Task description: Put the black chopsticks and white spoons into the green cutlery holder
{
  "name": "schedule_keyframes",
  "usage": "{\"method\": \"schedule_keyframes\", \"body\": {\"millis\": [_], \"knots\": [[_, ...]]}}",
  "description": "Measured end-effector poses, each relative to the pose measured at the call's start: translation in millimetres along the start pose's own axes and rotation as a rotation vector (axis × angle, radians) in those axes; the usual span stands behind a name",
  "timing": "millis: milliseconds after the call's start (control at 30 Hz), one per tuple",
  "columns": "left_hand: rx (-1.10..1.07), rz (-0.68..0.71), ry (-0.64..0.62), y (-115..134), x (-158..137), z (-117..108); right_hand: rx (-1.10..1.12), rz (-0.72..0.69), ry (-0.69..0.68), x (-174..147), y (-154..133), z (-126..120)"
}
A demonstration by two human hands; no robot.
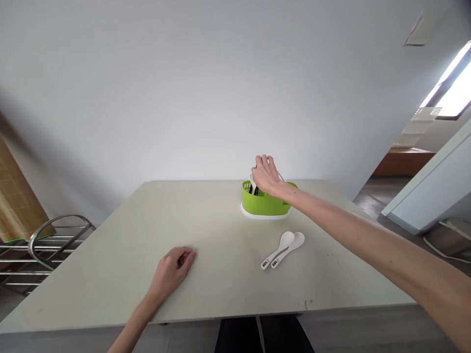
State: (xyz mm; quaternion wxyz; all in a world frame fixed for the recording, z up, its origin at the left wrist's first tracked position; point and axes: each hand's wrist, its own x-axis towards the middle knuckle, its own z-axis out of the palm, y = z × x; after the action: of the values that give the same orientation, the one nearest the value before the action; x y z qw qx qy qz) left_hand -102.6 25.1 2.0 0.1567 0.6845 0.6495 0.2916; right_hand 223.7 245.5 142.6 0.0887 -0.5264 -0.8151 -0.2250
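Note:
My right hand (265, 175) is over the green cutlery basket (270, 205), near the back of the table. Its fingers are bent down and closed among the utensils; what they grip is hidden behind the hand. Black handles (256, 191) and something white show at the basket's left end, just below the fingers. My left hand (172, 271) rests on the tabletop at the left, loosely curled, with nothing visible in it. Two white spoons (287, 239) lie side by side in front of the basket, bowls toward the back right, overlapping slightly at the bowls.
The pale table (121, 260) reaches back to a grey-white wall (206, 98). A metal rack (51, 245) stands left of the table, beside a hanging bamboo-like mat (18, 196). At the right are a white panel (434, 181) and a window (454, 93).

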Motion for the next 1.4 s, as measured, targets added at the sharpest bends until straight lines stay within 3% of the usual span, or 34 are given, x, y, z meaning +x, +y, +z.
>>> {"method": "schedule_keyframes", "body": {"millis": [367, 633, 933, 1067, 1233, 1400], "knots": [[0.026, -0.001, 0.017, 1, 0, 1, -0.078, -0.124, 0.050, -8, 1, -32], [0.019, 0.004, 0.019, 3, -1, 0, -0.045, -0.146, 0.043, -12, -15, -7], [0.030, 0.019, 0.038, 7, -3, 1, 0.097, -0.198, 0.124, -19, -17, 20], [0.032, 0.021, 0.040, 6, -3, 1, 0.159, -0.209, 0.180, -26, -9, 16], [0.030, 0.001, 0.019, 3, -2, 1, 0.337, -0.100, 0.266, -40, 17, 6], [0.027, -0.012, 0.019, 5, -2, 0, 0.425, -0.086, 0.206, -50, 34, 5]]}}
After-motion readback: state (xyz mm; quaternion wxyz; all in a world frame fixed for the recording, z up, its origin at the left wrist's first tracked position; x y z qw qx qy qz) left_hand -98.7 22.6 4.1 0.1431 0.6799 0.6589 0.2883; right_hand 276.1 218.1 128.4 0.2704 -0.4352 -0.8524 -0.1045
